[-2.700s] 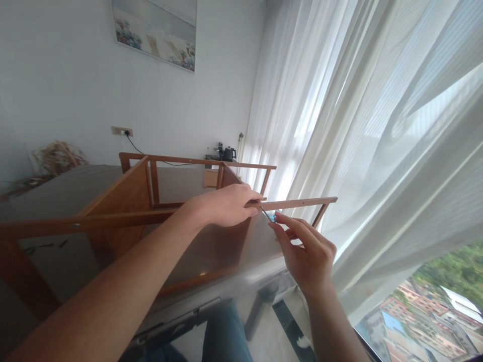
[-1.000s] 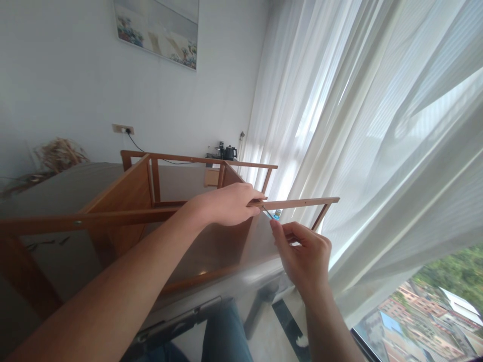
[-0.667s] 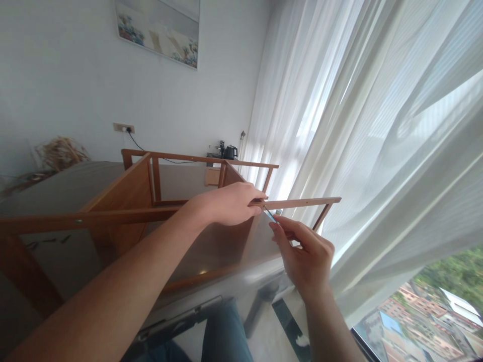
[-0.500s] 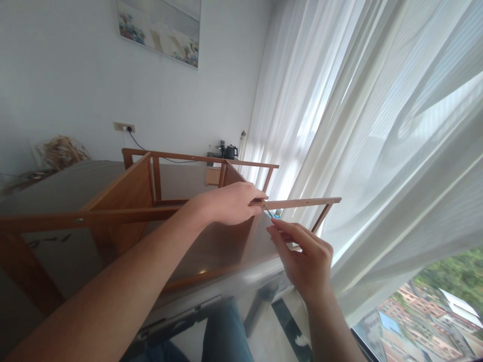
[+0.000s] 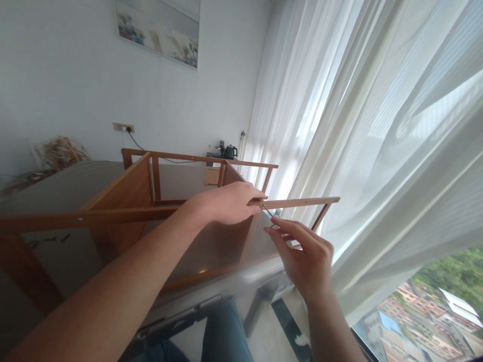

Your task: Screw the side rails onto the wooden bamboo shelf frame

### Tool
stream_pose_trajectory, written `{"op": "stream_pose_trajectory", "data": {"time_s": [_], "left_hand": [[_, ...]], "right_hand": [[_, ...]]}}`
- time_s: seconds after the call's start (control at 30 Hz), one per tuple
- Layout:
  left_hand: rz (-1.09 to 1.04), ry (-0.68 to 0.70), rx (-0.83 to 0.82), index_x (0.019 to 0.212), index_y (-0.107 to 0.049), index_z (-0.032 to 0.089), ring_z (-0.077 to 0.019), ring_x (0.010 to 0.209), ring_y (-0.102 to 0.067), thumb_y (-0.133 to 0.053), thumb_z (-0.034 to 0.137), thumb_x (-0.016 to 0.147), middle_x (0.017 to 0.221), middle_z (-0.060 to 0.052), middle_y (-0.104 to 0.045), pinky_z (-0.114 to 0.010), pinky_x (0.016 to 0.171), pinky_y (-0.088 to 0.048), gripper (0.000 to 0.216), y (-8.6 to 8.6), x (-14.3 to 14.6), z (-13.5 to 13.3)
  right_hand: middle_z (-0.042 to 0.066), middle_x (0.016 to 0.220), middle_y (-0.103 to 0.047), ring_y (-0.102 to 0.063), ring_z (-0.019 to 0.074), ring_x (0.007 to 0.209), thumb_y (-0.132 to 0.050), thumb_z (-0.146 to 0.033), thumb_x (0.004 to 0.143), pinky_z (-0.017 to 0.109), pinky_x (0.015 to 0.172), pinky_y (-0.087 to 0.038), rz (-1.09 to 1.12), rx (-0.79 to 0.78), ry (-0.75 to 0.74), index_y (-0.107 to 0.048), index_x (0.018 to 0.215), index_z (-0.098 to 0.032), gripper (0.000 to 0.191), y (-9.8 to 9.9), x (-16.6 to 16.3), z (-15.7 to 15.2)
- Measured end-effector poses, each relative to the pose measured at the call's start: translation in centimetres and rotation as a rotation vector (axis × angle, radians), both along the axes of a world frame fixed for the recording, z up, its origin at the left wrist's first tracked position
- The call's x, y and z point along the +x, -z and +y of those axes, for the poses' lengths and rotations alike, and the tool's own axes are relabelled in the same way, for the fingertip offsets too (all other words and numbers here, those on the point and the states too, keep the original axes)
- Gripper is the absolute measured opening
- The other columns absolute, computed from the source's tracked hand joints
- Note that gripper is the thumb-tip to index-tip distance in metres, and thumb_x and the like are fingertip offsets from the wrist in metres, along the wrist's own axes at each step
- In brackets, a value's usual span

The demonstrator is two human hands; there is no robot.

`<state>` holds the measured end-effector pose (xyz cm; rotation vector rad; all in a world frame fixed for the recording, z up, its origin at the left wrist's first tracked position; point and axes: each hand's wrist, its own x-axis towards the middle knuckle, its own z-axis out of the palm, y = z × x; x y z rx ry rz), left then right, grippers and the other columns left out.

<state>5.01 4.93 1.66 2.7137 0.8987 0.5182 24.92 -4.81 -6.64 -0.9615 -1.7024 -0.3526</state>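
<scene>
My left hand point(image 5: 237, 202) is closed around the near rail point(image 5: 302, 202) of a reddish-brown wooden furniture frame, its fingers wrapped over the top and thumb side below. Just right of it, my right hand point(image 5: 307, 254) pinches a thin metal hex key point(image 5: 267, 211) between thumb and fingertips. The key's far end meets the rail beside my left fingertips; the exact contact is too small to make out. Shelf-like wooden panels point(image 5: 123, 188) join the near rail to the far rail point(image 5: 177, 156).
The frame lies on a grey-covered surface point(image 5: 101, 173). A black kettle point(image 5: 231, 151) stands behind it by the wall. White curtains point(image 5: 362, 125) hang close on the right. A power cord runs from the wall socket point(image 5: 124, 127). My legs point(image 5: 226, 332) are below.
The fingers of my right hand have shifted slightly on the hex key, its far end staying at the rail. My left hand keeps its hold.
</scene>
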Motion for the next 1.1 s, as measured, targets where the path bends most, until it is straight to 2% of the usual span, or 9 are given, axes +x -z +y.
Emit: {"op": "stream_pose_trajectory", "data": {"time_s": [0.3,0.37,0.53,0.67,0.87,1.0,1.1], "left_hand": [[0.006,-0.022,0.008,0.135,-0.064,0.026,-0.0294,0.126,-0.061,-0.048,0.042,0.097,0.141,-0.009,-0.064,-0.036,0.098,-0.048,0.044,-0.3,0.0,-0.3],[0.008,-0.014,0.005,0.135,-0.064,0.026,-0.028,0.122,-0.062,-0.048,0.04,0.097,0.138,-0.008,-0.066,-0.036,0.097,-0.048,0.043,-0.4,0.1,-0.4],[-0.001,0.014,0.015,0.12,-0.07,0.026,-0.027,0.111,-0.066,-0.048,0.041,0.097,0.126,-0.008,-0.07,-0.034,0.089,-0.049,0.035,-0.4,0.0,-0.4],[-0.006,0.006,0.017,0.127,-0.067,0.026,-0.0274,0.115,-0.064,-0.048,0.041,0.097,0.131,-0.008,-0.069,-0.035,0.091,-0.049,0.038,-0.4,0.0,-0.4],[-0.018,0.034,0.015,0.113,-0.07,0.025,-0.0257,0.105,-0.067,-0.048,0.044,0.097,0.118,-0.007,-0.072,-0.034,0.089,-0.049,0.033,-0.3,-0.1,-0.2],[-0.009,0.02,0.007,0.115,-0.069,0.023,-0.0266,0.11,-0.066,-0.048,0.043,0.097,0.124,-0.009,-0.071,-0.033,0.09,-0.049,0.034,-0.3,0.0,-0.3],[-0.002,0.009,0.012,0.119,-0.069,0.023,-0.0277,0.114,-0.064,-0.048,0.045,0.097,0.131,-0.01,-0.068,-0.034,0.089,-0.049,0.037,-0.3,0.0,-0.3]], "right_hand": [[-0.002,0.082,-0.077,-0.069,0.0108,0.061,-0.079,-0.025,0.089,0.023,0.053,-0.055,0.121,-0.018,0.064,-0.077,0.097,-0.023,0.009,-0.2,-0.8,0.2],[-0.003,0.083,-0.077,-0.069,0.0105,0.061,-0.077,-0.026,0.09,0.022,0.054,-0.055,0.125,-0.026,0.06,-0.077,0.098,-0.023,0.009,-0.2,-0.9,0.1],[-0.002,0.08,-0.076,-0.069,0.0119,0.062,-0.074,-0.028,0.092,0.025,0.058,-0.056,0.126,-0.036,0.078,-0.077,0.094,-0.023,0.006,-0.4,-1.0,0.1],[0.0,0.081,-0.076,-0.07,0.0136,0.066,-0.072,-0.03,0.093,0.026,0.06,-0.059,0.19,-0.086,0.042,-0.078,0.09,-0.023,0.009,-0.6,-1.1,0.3],[0.002,0.093,-0.076,-0.071,0.0148,0.07,-0.072,-0.03,0.093,0.028,0.063,-0.065,0.324,-0.109,-0.009,-0.078,0.104,-0.024,0.014,-0.2,-1.3,1.0],[0.003,0.095,-0.078,-0.074,0.0162,0.072,-0.073,-0.027,0.092,0.027,0.061,-0.066,0.326,-0.074,-0.004,-0.077,0.113,-0.025,0.022,0.2,-1.1,1.3],[0.002,0.093,-0.079,-0.075,0.0158,0.07,-0.071,-0.022,0.093,0.027,0.06,-0.064,0.23,0.031,0.045,-0.077,0.116,-0.026,0.024,0.5,-0.8,1.3]]}}
